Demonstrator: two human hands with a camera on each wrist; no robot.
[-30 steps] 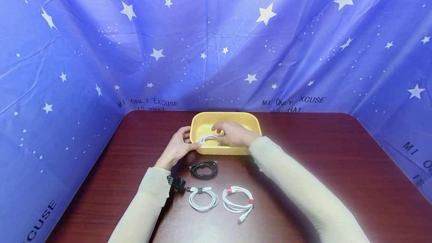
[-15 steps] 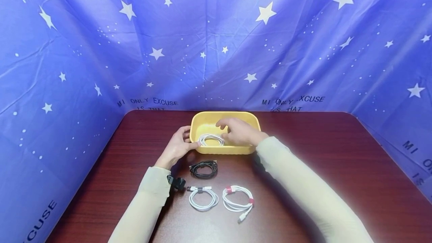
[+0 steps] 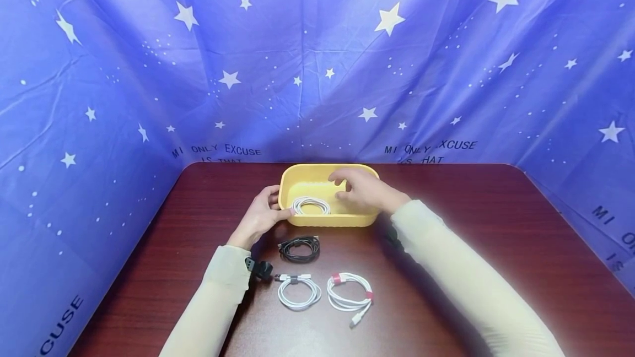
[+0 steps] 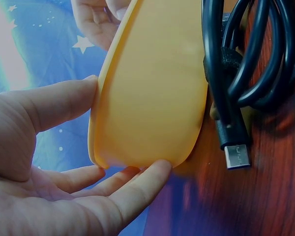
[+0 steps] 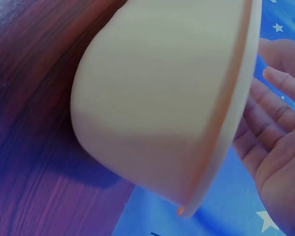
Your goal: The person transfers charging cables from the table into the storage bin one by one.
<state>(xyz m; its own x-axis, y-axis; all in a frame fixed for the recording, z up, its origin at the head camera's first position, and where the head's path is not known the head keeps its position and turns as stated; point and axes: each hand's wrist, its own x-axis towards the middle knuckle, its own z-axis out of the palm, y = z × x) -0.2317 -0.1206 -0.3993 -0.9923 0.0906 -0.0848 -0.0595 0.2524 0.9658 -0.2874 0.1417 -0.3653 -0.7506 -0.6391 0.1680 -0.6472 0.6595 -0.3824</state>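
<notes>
A yellow plastic bin stands towards the back of the table. My left hand holds its left end, and in the left wrist view the thumb is at the rim while the fingertips touch the outer end wall. Inside, at the left, lies a coiled white cable. My right hand hovers over the bin's right part with fingers parted and nothing in them. In the right wrist view its fingers show beyond the bin's rim.
In front of the bin lies a coiled black cable with a tie. Nearer are a white cable with a dark tie and another white cable with red ties. A blue star-patterned curtain surrounds the table.
My right hand has let go of the white cable, leaving it in the bin, and has drawn to the right. The left hand stays at the bin's left end.
</notes>
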